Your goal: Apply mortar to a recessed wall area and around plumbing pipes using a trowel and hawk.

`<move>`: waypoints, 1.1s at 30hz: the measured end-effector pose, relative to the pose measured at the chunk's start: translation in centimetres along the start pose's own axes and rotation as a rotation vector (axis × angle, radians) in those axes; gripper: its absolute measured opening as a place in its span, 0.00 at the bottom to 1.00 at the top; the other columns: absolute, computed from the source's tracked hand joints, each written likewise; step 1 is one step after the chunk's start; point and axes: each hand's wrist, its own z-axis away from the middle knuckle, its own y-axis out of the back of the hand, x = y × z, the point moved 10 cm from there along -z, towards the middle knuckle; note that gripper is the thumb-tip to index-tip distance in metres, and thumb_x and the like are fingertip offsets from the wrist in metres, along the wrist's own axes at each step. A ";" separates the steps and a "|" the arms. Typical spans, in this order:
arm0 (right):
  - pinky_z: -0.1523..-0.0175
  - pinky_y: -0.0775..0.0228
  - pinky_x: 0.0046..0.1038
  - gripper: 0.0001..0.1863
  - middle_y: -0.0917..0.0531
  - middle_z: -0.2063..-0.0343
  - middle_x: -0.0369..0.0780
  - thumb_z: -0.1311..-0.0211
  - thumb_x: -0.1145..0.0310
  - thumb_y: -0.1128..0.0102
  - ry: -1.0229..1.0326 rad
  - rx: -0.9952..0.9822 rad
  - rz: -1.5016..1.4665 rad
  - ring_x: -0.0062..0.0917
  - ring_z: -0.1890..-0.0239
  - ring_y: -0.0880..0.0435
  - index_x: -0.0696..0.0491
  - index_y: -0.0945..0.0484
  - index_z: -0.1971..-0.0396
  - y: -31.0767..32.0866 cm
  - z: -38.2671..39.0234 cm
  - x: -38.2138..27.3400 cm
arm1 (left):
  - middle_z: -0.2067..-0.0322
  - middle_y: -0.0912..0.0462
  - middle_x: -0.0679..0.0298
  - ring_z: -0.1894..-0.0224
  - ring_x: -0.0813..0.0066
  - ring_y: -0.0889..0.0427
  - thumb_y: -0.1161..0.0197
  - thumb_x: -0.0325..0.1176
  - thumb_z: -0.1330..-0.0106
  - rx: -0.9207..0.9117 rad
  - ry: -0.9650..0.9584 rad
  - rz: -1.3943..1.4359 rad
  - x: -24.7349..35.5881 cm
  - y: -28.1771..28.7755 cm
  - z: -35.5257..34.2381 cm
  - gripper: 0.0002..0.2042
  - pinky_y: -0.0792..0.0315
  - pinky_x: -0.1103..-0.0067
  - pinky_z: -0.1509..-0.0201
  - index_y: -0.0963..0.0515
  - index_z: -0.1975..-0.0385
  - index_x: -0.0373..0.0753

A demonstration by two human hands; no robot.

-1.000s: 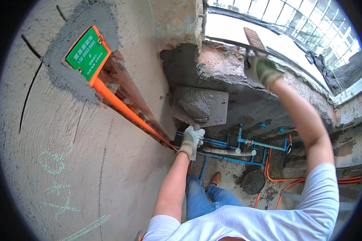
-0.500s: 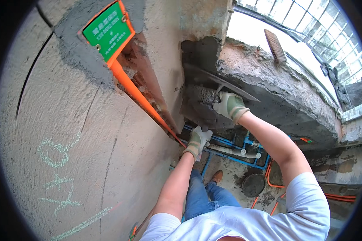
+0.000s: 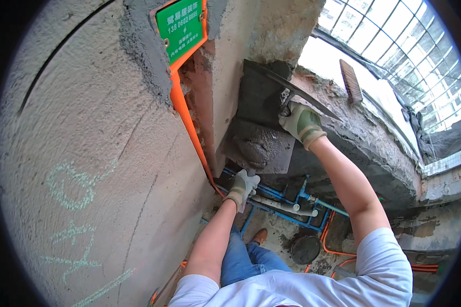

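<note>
My right hand [image 3: 301,124], in a white-and-green work glove, is closed round the handle of a plastering trowel [image 3: 315,102]. The long blade is seen nearly edge-on, up by the grey mortar in the wall corner [image 3: 264,94]; whether it touches cannot be told. Lower and to the left, my gloved left hand [image 3: 244,188] grips a plasterer's hawk [image 3: 281,156] from its near side, its handle mostly hidden. A heap of wet grey mortar [image 3: 256,148] sits on the hawk's plate, below the trowel and apart from it.
On the left wall, an orange conduit [image 3: 187,123] runs down from a green plate [image 3: 180,28] beside a chased-out groove. A brush [image 3: 350,82] lies on the rough window ledge [image 3: 317,87] at right. Blue pipes [image 3: 279,193] and a round drain cover [image 3: 306,249] are below.
My right hand has raised the trowel away from the hawk toward the upper corner. More of the hawk and its mortar now shows. The whole view has shifted a little.
</note>
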 end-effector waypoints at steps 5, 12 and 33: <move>0.56 0.26 0.43 0.17 0.16 0.66 0.52 0.45 0.56 0.37 -0.064 0.050 0.011 0.48 0.62 0.17 0.54 0.18 0.62 -0.1 1.9 -0.1 | 0.82 0.29 0.65 0.85 0.79 0.32 0.37 0.29 0.41 -0.018 -0.053 0.009 1.9 -0.6 0.2 0.12 0.37 0.79 0.85 0.35 0.66 0.35; 0.54 0.26 0.42 0.18 0.16 0.68 0.52 0.49 0.53 0.40 -0.252 -0.272 -0.139 0.48 0.61 0.17 0.54 0.18 0.69 -4.7 10.5 5.7 | 0.80 0.28 0.63 0.85 0.77 0.33 0.37 0.29 0.40 -0.013 -0.095 -0.026 3.1 -1.1 1.2 0.11 0.37 0.76 0.85 0.35 0.69 0.35; 0.53 0.24 0.40 0.14 0.16 0.63 0.47 0.42 0.59 0.44 0.157 -0.280 0.168 0.41 0.61 0.15 0.51 0.19 0.61 -7.3 25.4 12.1 | 0.69 0.17 0.59 0.70 0.66 0.18 0.35 0.44 0.39 0.081 -0.247 -0.601 0.1 -7.2 5.4 0.18 0.24 0.68 0.66 0.25 0.63 0.32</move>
